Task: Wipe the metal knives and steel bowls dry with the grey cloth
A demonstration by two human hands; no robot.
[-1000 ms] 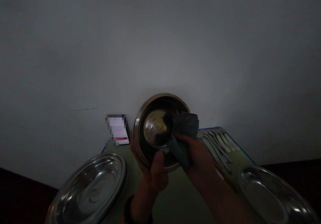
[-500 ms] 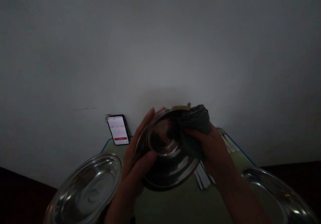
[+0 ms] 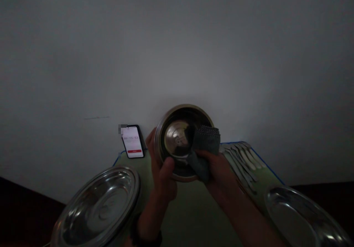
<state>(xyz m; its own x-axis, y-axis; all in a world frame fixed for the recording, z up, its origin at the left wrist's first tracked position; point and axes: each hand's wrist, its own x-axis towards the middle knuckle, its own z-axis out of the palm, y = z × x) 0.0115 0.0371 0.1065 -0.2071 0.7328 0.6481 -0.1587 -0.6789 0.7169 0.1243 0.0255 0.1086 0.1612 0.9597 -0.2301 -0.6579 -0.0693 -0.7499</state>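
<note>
Bowl [image 3: 176,138] higher now — cloth [image 3: 206,143] against it

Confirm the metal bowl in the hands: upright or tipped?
Tipped toward the camera: the metal bowl shows as a nearly full circle, held by the left hand above the table.

Room in front, things around.
You can pass over the table [image 3: 190,221] between the arms [image 3: 235,206], but the bowl [image 3: 177,140] blocks the middle. A wide dish [image 3: 102,206] fills the left edge, a phone [image 3: 132,141] the far left corner, cutlery [image 3: 247,158] the far right, another dish [image 3: 293,221] the right edge. The wall [image 3: 177,55] closes the far side.
</note>
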